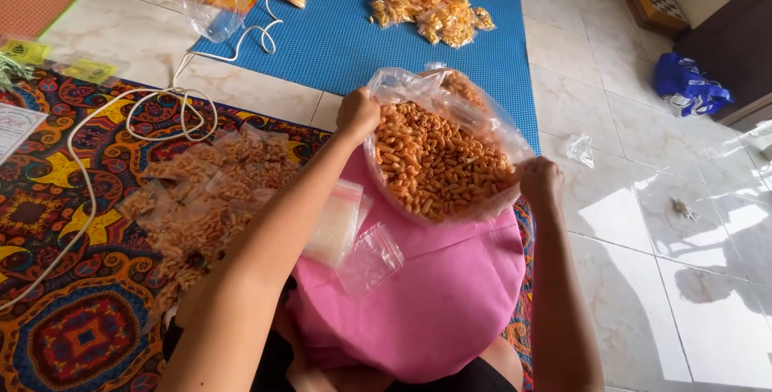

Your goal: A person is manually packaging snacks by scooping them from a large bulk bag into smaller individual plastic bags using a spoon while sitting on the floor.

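The patterned rug (72, 223) covers the floor on the person's left, and beyond it lies a blue mat (354, 38) carrying a heap of filled snack packets (432, 6). On the rug, left of the pink cloth (434, 295) over the person's lap, sits a pile of small sealed packets (205, 207). The large clear bag of orange snack pieces (434, 159) rests on the far edge of the pink cloth, mouth open and tipped toward the person. The left hand (356, 113) is closed on the bag's left rim, the right hand (540, 183) is closed on its right rim, fingers pinching the plastic. To my eye, keeping both rims raised and level stops pieces spilling. Empty small bags (354, 239) lie on the cloth, just left of the big bag.
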